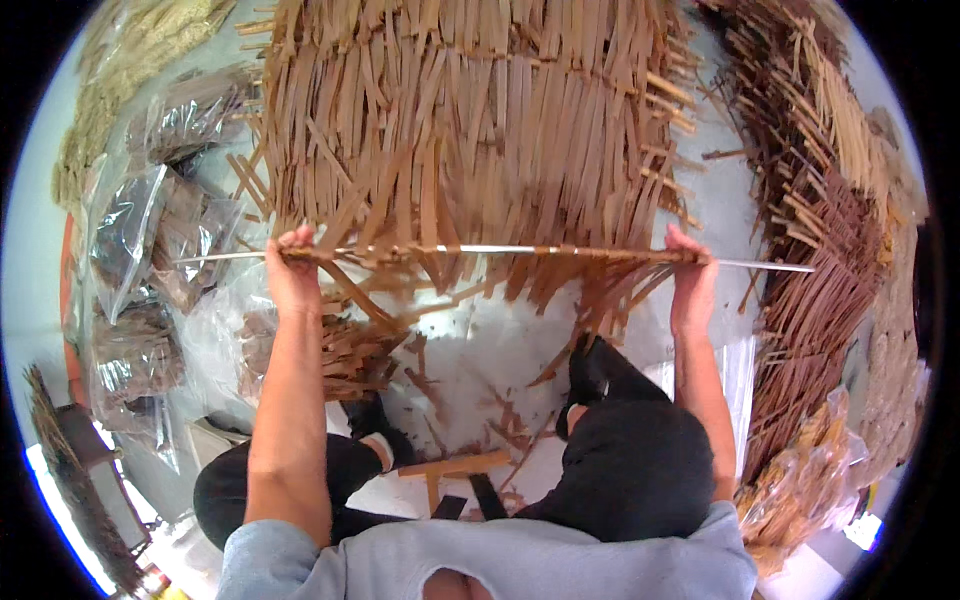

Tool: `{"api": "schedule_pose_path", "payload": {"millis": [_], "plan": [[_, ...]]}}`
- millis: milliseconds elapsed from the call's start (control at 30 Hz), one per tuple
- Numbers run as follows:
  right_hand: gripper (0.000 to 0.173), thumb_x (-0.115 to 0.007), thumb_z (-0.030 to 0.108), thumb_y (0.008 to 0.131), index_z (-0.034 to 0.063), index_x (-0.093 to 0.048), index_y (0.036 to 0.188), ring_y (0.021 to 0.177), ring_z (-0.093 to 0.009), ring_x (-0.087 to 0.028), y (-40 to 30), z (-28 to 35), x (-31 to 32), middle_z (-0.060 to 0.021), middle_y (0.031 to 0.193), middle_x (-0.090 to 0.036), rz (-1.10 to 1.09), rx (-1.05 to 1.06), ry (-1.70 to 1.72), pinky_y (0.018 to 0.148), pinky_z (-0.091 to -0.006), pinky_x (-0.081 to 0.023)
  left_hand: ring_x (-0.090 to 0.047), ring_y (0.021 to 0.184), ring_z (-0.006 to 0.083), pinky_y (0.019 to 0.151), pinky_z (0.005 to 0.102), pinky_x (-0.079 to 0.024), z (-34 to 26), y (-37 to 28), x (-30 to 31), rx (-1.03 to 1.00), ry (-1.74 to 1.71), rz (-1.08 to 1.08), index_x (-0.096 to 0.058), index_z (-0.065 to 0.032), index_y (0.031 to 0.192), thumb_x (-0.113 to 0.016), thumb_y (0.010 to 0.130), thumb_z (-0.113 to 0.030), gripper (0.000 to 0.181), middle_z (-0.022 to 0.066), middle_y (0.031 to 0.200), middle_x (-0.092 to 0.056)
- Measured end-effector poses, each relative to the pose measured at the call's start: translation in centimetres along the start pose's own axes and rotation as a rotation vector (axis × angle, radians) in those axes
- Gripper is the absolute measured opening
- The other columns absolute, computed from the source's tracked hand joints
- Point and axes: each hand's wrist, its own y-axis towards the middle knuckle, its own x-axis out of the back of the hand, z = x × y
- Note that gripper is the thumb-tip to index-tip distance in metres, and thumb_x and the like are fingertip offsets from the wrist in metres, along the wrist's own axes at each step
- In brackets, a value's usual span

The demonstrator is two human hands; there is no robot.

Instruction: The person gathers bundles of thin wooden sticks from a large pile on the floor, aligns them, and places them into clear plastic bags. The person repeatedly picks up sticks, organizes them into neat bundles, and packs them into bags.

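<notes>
A thin metal rod (495, 249) lies crosswise in front of me, level with my chest, its bare ends sticking out past both hands. Brown leaf-like strips hang from it between the hands. My left hand (295, 251) grips the rod and strips near one end. Near the other end, my right hand (688, 251) is closed round it, the thumb raised. Beyond the rod spreads a large panel of overlapping brown strips (465, 112), with stick ends poking out along its sides. Whether the strips at the rod are joined to this panel cannot be told.
Clear plastic bags (124, 225) of brown material lie at left, near a pile of loose strips (352, 349). More brown strip panels (810, 322) are stacked at right, above a bag of tan material (802, 465). Scraps litter the floor between my feet.
</notes>
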Motion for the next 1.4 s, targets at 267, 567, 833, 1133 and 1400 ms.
{"api": "schedule_pose_path", "payload": {"millis": [267, 567, 833, 1133, 1400], "plan": [[0.062, -0.025, 0.051, 0.099, 0.0016, -0.059, 0.115, 0.125, -0.026, -0.046, -0.3, 1.1, -4.1, -0.0169, 0.129, -0.054, 0.207, -0.046, -0.116, 0.109, -0.0429, -0.027, -0.062, 0.099, 0.0252, 0.092, 0.0368, -0.044, 2.1, -1.4, -2.1, -0.018, 0.043, 0.124, -0.057, -0.0057, 0.092, -0.040, 0.099, -0.035, 0.035, 0.0116, 0.094, -0.067], [0.069, -0.029, 0.059, 0.095, 0.0073, -0.045, 0.137, 0.134, -0.025, -0.035, 1.4, -2.5, -2.4, -0.0115, 0.141, -0.043, 0.197, -0.210, -0.172, 0.112, -0.0407, -0.020, -0.054, 0.114, 0.0240, 0.101, 0.0357, -0.037, 7.0, -2.7, -3.8, 0.219, 0.144, 0.108, -0.057, -0.0005, 0.110, -0.032, 0.100, -0.034, 0.043, 0.0146, 0.113, -0.063], [0.059, -0.027, 0.048, 0.099, 0.0014, -0.053, 0.124, 0.125, -0.024, -0.045, -1.1, -1.2, -4.8, -0.0111, 0.133, -0.051, 0.415, -0.220, -0.070, 0.108, -0.0369, -0.030, -0.055, 0.112, 0.0253, 0.105, 0.0388, -0.036, 7.3, -6.1, -5.8, 0.165, -0.017, 0.184, -0.059, -0.0031, 0.097, -0.036, 0.098, -0.031, 0.036, 0.0162, 0.111, -0.063], [0.073, -0.023, 0.059, 0.096, 0.0021, -0.044, 0.136, 0.132, -0.024, -0.039, -2.2, 2.7, -1.9, -0.0117, 0.141, -0.044, 0.522, -0.210, -0.053, 0.112, -0.0399, -0.022, -0.051, 0.119, 0.0228, 0.108, 0.0380, -0.030, 3.1, -8.1, -6.7, -0.028, 0.085, 0.382, -0.060, -0.0030, 0.106, -0.035, 0.097, -0.031, 0.039, 0.0140, 0.115, -0.062], [0.059, -0.020, 0.041, 0.101, 0.0011, -0.035, 0.142, 0.138, -0.026, -0.029, -3.1, -6.2, -2.5, -0.0114, 0.149, -0.033, 0.561, -0.062, -0.381, 0.115, -0.0356, -0.016, -0.047, 0.119, 0.0196, 0.105, 0.0334, -0.033, 10.4, -6.8, -3.9, 0.294, 0.302, 0.284, -0.057, -0.0087, 0.120, -0.029, 0.100, -0.038, 0.045, 0.0051, 0.126, -0.054]]}}
